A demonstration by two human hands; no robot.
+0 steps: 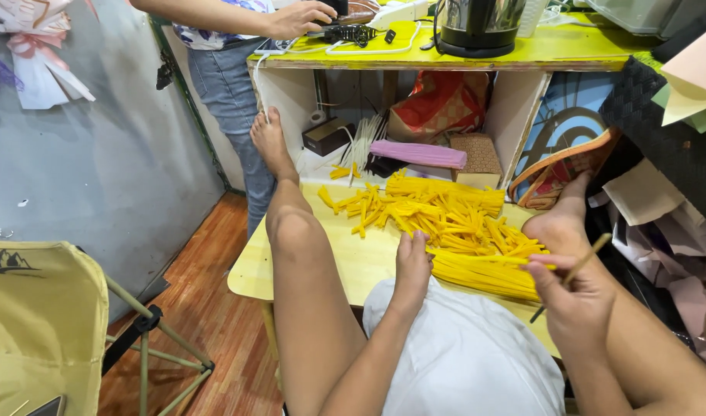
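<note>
A heap of yellow paper strips lies on a low pale-yellow table between my bare legs. My left hand reaches into the near edge of the heap, fingertips on the strips; whether it grips one I cannot tell. My right hand is shut on a thin wooden stick held slanted just right of the heap, above a tidy bundle of longer yellow strips. My feet rest on the far corners of the table.
Another person in jeans stands at the back left, a hand on a yellow-green shelf bearing a kettle and cables. Under it sit a pink roll and boxes. A folding chair is left; paper clutter is right.
</note>
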